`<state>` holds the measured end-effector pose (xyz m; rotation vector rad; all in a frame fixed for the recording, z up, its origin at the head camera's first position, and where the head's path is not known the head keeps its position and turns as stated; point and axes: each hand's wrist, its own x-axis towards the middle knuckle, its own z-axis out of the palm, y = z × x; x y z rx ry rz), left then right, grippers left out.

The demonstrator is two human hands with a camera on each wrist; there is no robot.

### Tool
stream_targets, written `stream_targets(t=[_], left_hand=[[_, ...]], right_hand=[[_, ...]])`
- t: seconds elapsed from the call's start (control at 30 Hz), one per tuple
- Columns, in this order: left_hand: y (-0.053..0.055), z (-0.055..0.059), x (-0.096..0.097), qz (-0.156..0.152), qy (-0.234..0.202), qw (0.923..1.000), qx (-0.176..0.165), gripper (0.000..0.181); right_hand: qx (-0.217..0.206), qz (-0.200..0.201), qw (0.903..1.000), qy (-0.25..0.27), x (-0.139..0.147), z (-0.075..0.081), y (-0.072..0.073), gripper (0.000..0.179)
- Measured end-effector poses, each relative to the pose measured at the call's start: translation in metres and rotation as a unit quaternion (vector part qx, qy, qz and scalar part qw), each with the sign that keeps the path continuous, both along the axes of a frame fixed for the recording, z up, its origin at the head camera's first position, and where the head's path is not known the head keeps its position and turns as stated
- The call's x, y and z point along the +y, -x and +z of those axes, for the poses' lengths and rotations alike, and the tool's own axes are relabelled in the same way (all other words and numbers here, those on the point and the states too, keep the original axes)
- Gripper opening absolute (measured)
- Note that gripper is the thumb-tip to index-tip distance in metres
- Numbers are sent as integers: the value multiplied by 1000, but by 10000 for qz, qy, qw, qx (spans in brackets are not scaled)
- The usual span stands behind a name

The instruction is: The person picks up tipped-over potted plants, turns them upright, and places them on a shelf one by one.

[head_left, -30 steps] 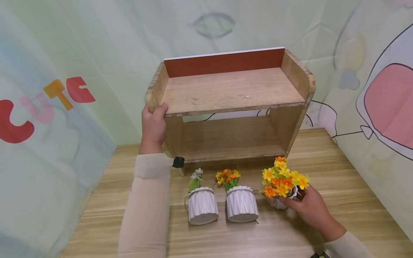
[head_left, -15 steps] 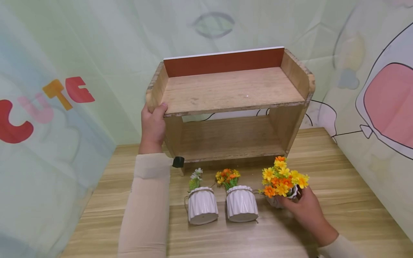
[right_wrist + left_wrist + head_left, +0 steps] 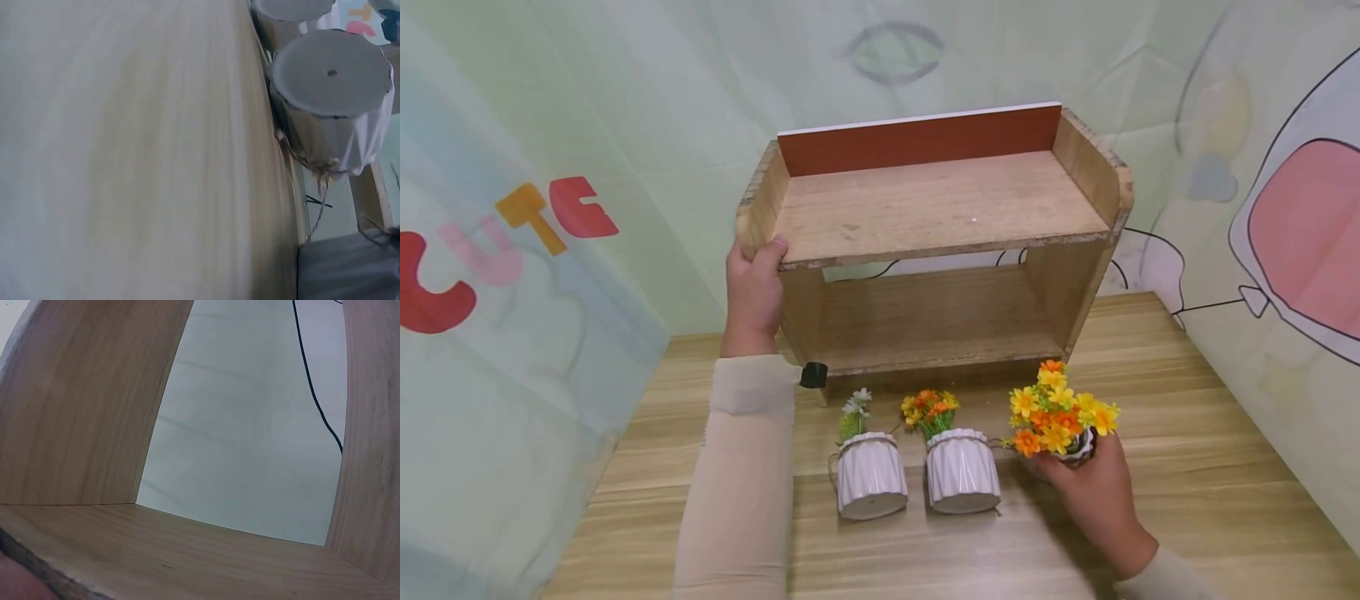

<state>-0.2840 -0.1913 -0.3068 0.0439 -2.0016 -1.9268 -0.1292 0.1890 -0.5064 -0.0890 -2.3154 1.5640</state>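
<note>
My left hand (image 3: 754, 292) grips the left side of a two-tier wooden shelf (image 3: 943, 208), thumb over the front edge of its upper board. In the left wrist view, the shelf's inner boards (image 3: 75, 406) fill most of the frame. With my right hand (image 3: 1097, 492) I hold a white flowerpot (image 3: 1081, 452) of yellow and orange artificial flowers (image 3: 1054, 417), fingers and thumb around its side. To its left, a white pot with small orange flowers (image 3: 962, 473) lies on its side. Beside that lies another white pot with pale flowers (image 3: 872, 477). The right wrist view shows a pot's base (image 3: 331, 74) with a small hole.
The wood-grain table (image 3: 880, 558) carries the shelf at its back, with the pots in a row in front. A printed curtain (image 3: 647, 67) hangs behind and along both sides. Twine is tied around the lying pots.
My right wrist and forearm have swung left, and the hand now wraps further around the pot with the yellow and orange flowers. My left hand stays on the shelf.
</note>
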Motion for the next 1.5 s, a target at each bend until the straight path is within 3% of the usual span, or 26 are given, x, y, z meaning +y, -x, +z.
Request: stream_targets(t=[0.5, 0.73, 0.93, 1.5], left_hand=[[0, -1, 1, -1, -11, 10000, 97, 61], [2, -1, 1, -18, -52, 9998, 198, 60], [0, -1, 1, 1, -66, 10000, 74, 62], [2, -2, 1, 26, -83, 9999, 104, 62]], right_hand=[[-88, -631, 9978, 204, -14, -4, 1, 77], [-7, -716, 9972, 197, -15, -3, 0, 76], [31, -804, 9964, 270, -18, -4, 0, 79], [-222, -1063, 9940, 157, -18, -7, -3, 72]])
